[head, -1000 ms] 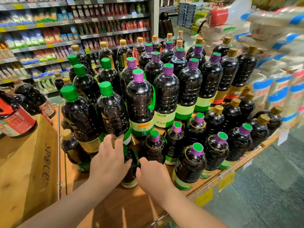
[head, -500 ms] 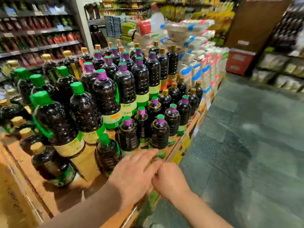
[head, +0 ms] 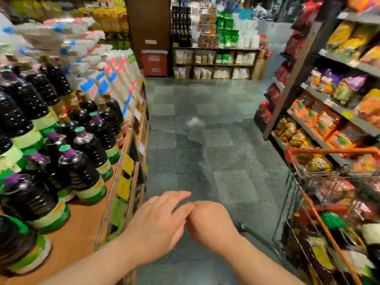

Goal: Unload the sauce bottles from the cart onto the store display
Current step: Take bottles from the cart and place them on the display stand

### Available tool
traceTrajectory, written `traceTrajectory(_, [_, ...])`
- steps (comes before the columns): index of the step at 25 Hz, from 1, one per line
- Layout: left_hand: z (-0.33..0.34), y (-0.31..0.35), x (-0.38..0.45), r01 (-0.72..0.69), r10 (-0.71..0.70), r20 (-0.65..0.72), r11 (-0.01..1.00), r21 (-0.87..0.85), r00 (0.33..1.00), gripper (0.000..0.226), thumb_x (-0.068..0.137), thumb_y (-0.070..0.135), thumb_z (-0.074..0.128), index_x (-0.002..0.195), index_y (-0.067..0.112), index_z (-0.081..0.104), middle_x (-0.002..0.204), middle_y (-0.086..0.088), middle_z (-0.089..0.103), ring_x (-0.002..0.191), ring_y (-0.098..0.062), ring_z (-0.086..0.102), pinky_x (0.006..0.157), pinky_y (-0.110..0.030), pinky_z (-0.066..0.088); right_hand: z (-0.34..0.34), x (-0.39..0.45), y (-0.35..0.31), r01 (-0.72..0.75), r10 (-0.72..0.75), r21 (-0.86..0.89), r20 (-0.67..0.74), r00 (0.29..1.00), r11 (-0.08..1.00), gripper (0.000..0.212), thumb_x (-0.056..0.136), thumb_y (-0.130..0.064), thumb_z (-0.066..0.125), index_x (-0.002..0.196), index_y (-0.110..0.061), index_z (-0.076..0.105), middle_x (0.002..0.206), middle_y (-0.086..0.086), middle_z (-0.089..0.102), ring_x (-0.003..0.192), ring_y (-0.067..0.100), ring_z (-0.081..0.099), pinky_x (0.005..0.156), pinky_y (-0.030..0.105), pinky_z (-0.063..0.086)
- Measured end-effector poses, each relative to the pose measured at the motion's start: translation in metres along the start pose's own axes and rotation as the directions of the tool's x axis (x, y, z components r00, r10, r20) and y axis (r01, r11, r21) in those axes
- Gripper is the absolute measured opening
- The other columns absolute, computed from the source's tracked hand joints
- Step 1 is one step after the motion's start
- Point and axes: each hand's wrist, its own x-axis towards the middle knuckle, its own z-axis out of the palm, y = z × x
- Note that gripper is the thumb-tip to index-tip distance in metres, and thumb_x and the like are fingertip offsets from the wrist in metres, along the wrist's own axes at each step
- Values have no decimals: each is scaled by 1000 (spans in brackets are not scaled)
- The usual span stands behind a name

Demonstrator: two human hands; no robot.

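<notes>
Both hands have pulled off the display (head: 82, 229) and now hang over the aisle floor (head: 205, 140): left hand (head: 158, 221) loosely spread, right hand (head: 209, 223) curled, empty; sauce bottles (head: 82, 171) to their left, cart (head: 329, 202) right.

the whole view is smeared by motion blur; the print on the pale green labels of the dark plastic sauce bottles (head: 82, 171) and on the yellow price tags (head: 123, 187) cannot be read. the orange-framed wire shopping cart (head: 320, 202) is cut off by the right and bottom edges, its load too blurred to identify. the right hand (head: 209, 223) shows only its back, fingers curled out of sight beside the left hand (head: 158, 221)
</notes>
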Motion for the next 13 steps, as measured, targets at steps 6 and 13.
traceTrajectory(6, [50, 80, 122, -352, 359, 52, 929, -112, 932, 25, 80, 35, 50, 93, 25, 68, 109, 3, 65, 90, -20, 65, 65, -32, 56, 2, -89, 109, -213, 225, -165, 56, 973, 963, 34, 28, -35, 85, 43, -21, 58, 42, -6, 49, 37, 11, 49, 43, 18, 26])
traceTrajectory(13, [131, 203, 261, -610, 642, 102, 758, -231, 760, 16, 80, 37, 49, 83, 26, 61, 84, 7, 62, 73, -21, 62, 55, -34, 53, 3, -190, 247, -424, 441, -197, 50, 896, 884, 8, 56, -21, 59, 51, -16, 61, 51, -1, 59, 50, 17, 59, 51, 24, 35])
